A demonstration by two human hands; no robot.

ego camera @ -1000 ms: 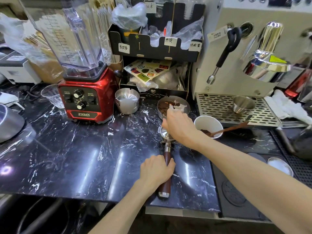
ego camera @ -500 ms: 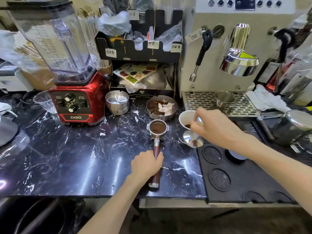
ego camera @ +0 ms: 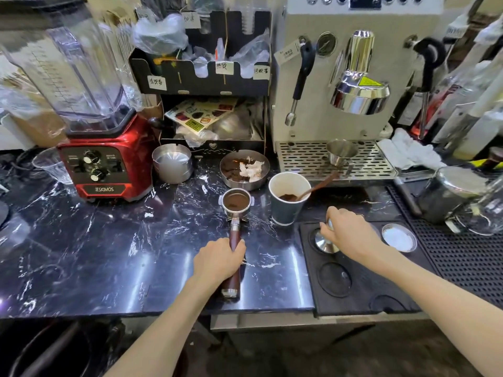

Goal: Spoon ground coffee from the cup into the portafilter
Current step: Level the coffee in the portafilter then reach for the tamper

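The portafilter (ego camera: 236,202) lies on the black marble counter with its basket full of brown ground coffee. My left hand (ego camera: 219,261) grips its dark red handle. To its right stands a paper cup (ego camera: 287,202) with ground coffee inside and a brown spoon (ego camera: 317,186) leaning in it. My right hand (ego camera: 349,232) is further right, over the black tamping mat (ego camera: 353,281), closed on a steel tamper (ego camera: 325,242) whose base rests in a round recess of the mat.
A red blender (ego camera: 104,159) stands at the left. Behind the portafilter are a steel tin (ego camera: 172,163) and a steel bowl (ego camera: 245,170) of coffee waste. The espresso machine (ego camera: 353,77) and its drip tray (ego camera: 307,159) are behind the cup. A milk jug (ego camera: 451,197) stands at right.
My right hand lifted the tamper off the portafilter basket and carried it right and down onto the tamping mat. My left hand stayed on the handle.
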